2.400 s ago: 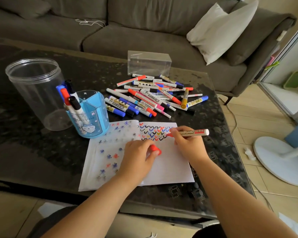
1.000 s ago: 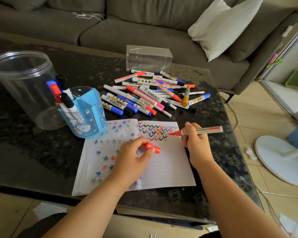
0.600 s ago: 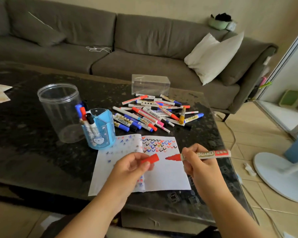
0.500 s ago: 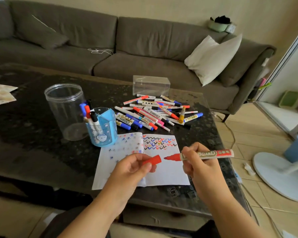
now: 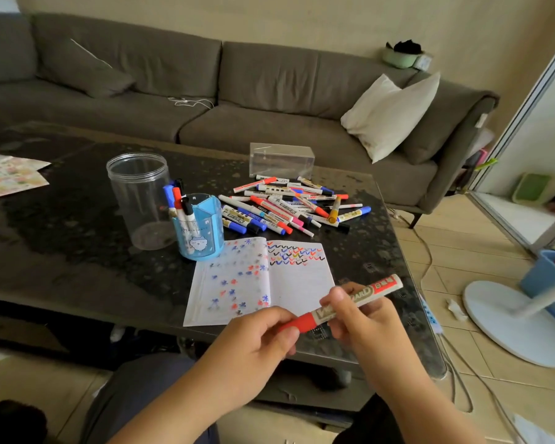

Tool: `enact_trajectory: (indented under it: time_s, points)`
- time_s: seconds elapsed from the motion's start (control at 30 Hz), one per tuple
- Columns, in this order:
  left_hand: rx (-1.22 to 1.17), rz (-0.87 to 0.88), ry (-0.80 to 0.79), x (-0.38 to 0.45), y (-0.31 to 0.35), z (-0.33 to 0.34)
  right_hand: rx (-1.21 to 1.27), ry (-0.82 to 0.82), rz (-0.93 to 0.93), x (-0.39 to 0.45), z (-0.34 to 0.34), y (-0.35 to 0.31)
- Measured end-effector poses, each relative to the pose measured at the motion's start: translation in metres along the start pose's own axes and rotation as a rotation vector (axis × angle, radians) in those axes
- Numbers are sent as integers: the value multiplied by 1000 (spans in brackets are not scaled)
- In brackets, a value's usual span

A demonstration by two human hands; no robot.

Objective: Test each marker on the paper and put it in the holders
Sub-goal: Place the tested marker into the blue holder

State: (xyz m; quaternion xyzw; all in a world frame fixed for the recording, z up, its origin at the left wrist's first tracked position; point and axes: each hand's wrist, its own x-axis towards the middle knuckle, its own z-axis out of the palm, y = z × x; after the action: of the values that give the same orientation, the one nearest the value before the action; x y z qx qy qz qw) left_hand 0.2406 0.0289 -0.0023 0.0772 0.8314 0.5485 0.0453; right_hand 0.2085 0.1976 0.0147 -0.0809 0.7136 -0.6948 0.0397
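My right hand (image 5: 362, 318) grips a red marker (image 5: 359, 299) by its white barrel, above the near edge of the table. My left hand (image 5: 257, 339) pinches the marker's red cap (image 5: 297, 323), which sits on the tip end. An open notebook (image 5: 260, 280) with coloured check marks and stars lies just beyond my hands. A blue holder (image 5: 201, 232) with several markers stands at the notebook's far left corner, beside a clear empty jar (image 5: 138, 200). A pile of loose markers (image 5: 289, 205) lies behind the notebook.
A clear plastic box (image 5: 281, 160) stands behind the pile on the dark table (image 5: 61, 219). Printed sheets (image 5: 7, 176) lie at the far left. A grey sofa (image 5: 205, 91) with a white cushion (image 5: 388, 113) is behind; a fan base (image 5: 513, 322) and cables are on the floor at right.
My hands lifted off the notebook and drew toward me. The cap in my left hand met the marker's red tip and now covers it. The view tilted up.
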Motion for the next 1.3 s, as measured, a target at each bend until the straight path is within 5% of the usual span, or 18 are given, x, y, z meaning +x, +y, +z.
enact_trajectory:
  time_s: [0.33,0.63,0.77,0.93,1.1,1.3]
  points:
    - [133,98,85,2,9,5,281,200,58,1,23,2]
    - [301,-89,167,27,-16,-15,-10,53,407,23,18,33]
    - [408,-162,287,36,-22,-41,-610,139,58,36,17,31]
    - [459,-162,309,45,-25,-57,-1026,-232,-308,75,61,27]
    - [456,-117,400,48,-34,-82,-1107,-329,-449,111,90,27]
    - [595,-103,529,60,-55,-126,-720,-24,-367,150,105,-18]
